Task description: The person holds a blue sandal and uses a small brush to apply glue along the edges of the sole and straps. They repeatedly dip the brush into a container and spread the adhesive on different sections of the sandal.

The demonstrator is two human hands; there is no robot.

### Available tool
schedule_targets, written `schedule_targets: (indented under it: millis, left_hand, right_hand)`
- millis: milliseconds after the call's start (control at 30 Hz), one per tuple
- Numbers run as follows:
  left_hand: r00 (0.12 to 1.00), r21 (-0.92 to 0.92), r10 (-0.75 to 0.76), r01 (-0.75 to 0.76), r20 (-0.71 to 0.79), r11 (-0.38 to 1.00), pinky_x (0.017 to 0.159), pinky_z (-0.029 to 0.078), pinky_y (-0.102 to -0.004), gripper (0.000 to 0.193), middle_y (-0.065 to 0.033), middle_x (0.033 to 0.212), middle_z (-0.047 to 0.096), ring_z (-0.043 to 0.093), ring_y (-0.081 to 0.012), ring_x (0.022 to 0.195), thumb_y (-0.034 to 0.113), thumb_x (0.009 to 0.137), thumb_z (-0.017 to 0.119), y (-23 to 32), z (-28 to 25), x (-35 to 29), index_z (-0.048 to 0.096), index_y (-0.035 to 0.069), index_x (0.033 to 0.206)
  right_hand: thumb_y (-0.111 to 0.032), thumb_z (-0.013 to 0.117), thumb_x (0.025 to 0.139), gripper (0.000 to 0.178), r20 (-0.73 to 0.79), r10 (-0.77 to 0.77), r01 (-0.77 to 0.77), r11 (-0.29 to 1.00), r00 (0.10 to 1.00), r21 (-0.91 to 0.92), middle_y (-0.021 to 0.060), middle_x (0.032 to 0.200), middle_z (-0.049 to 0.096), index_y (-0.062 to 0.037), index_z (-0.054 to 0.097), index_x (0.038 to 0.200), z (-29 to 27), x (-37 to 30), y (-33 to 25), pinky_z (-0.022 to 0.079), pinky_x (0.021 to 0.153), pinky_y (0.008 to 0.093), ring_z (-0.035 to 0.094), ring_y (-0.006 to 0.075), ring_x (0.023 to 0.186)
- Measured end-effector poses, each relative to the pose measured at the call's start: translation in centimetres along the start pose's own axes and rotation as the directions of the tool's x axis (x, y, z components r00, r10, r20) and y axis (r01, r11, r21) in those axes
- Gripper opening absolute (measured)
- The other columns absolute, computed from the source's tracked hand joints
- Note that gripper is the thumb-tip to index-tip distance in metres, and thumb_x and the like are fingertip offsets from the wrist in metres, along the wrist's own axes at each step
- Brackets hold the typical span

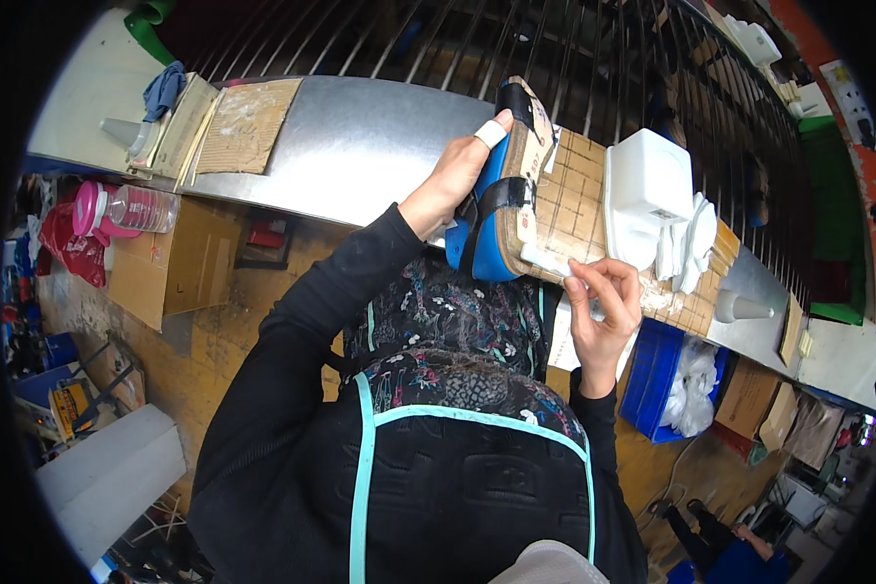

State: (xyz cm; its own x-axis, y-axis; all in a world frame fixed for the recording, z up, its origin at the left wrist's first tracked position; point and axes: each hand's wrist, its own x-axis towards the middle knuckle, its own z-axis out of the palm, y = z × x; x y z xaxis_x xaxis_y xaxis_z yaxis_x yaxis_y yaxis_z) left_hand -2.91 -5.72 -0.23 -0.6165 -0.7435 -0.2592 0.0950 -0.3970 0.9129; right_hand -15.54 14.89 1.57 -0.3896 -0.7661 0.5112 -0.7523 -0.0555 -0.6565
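A blue shoe last (pixel 493 243) wears a sandal with black straps (pixel 502 198) and a tan sole (pixel 533 156) turned to the right. My left hand (pixel 448 185) is closed around its left side, the thumb with a white wrap near the toe or heel end; I cannot tell which. My right hand (pixel 605 310) pinches a small white stick-like piece (pixel 545 261) against the sole's lower end. What exactly that piece is stays unclear. Right of the sandal, a white square-topped container (pixel 649 175) stands on a board covered with gridded brown tape (pixel 569 195).
A metal rack of bars (pixel 428 58) runs behind the steel bench edge (pixel 360 136). White oval pieces (pixel 689 248) and a grey cone (pixel 743 308) lie to the right. Cardboard (pixel 248 122) rests at left. Below right is a blue crate (pixel 652 380) with plastic bags.
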Motion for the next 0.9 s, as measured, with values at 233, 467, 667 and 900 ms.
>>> schedule_targets:
  millis: [233,467,667,900]
  left_hand:
    - [0.990,-0.056,-0.086,0.093,0.114,0.994,0.096,0.045,-0.0307,0.081,-0.0196,0.124,0.060,0.059,-0.0222,0.112,0.068,0.089,0.048,0.2,0.3,0.5,0.055,-0.003,0.130]
    - [0.958,-0.093,-0.165,0.192,0.234,0.977,0.090,0.051,-0.0300,0.070,-0.0128,0.125,0.062,0.064,-0.0158,0.105,0.062,0.093,0.047,0.7,0.4,0.4,0.053,0.005,0.133]
    - [0.923,-0.056,-0.276,0.301,0.269,0.952,0.098,0.048,-0.0351,0.075,-0.0153,0.131,0.058,0.060,-0.0187,0.114,0.067,0.090,0.046,1.7,0.5,-2.0,0.055,0.005,0.132]
    - [0.766,-0.274,-0.145,0.390,0.626,0.879,0.106,0.043,-0.0349,0.058,-0.0156,0.142,0.046,0.049,-0.0182,0.126,0.050,0.098,0.045,-0.5,-1.2,-3.7,0.039,0.014,0.143]
  right_hand:
    - [-0.007,0.078,0.074,0.021,-0.003,-0.032,0.032,0.999,0.999,0.032,0.0020,0.088,0.061,-0.0116,0.076,0.094,-0.4,0.7,-0.1,0.035,0.075,0.0297,0.054,0.0150,0.076]
    - [-0.007,0.079,0.072,0.021,0.021,-0.119,0.119,0.993,0.993,0.021,0.0022,0.088,0.060,-0.0129,0.076,0.092,-0.8,1.8,-0.3,0.039,0.074,0.0304,0.053,0.0175,0.081]
    - [-0.007,0.080,0.070,0.024,0.074,-0.226,0.222,0.973,0.971,0.061,0.0023,0.088,0.060,-0.0144,0.076,0.092,-0.9,3.6,-0.5,0.042,0.072,0.0305,0.053,0.0189,0.083]
    - [-0.007,0.080,0.068,0.026,0.180,-0.366,0.357,0.931,0.913,0.080,0.0015,0.089,0.061,-0.0144,0.077,0.092,-0.8,6.0,-1.2,0.041,0.072,0.0296,0.051,0.0185,0.083]
